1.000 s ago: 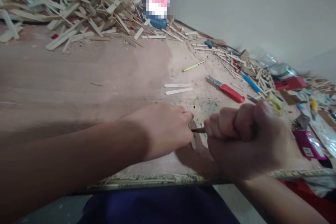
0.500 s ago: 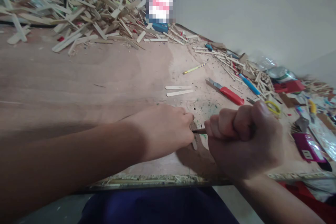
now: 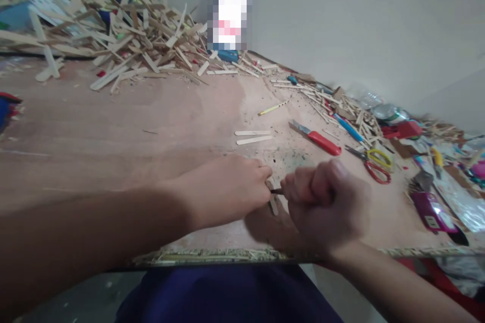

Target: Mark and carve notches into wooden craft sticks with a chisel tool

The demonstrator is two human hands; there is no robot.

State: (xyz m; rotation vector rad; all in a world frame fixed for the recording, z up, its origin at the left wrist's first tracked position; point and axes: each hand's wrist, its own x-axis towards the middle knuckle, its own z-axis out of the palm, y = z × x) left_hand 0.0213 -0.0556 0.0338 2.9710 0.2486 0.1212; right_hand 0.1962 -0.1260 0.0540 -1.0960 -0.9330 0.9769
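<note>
My left hand [image 3: 235, 186] presses down on a wooden stick [image 3: 273, 206] near the table's front edge, its fingertips curled over the stick. My right hand [image 3: 326, 202] is a closed fist around a thin dark tool [image 3: 277, 192], whose handle is hidden in the palm. The tool's narrow end reaches the stick beside my left fingertips. Behind my hands two pale sticks [image 3: 253, 137] lie side by side. A red-handled cutter [image 3: 322, 142] rests to their right, and a short yellow stick [image 3: 273, 108] lies farther back.
A large heap of wooden sticks [image 3: 132, 40] fills the back left. More sticks line the wall at the right, with a blue pen-like tool [image 3: 348, 127]. Scissors [image 3: 373, 162] and a purple object [image 3: 432, 212] lie on the right. A bright blurred panel [image 3: 232, 5] stands at the back.
My right fist has moved left, closer to my left hand. The view has shifted slightly, and the scissors now show fully. My left hand still presses on the stick.
</note>
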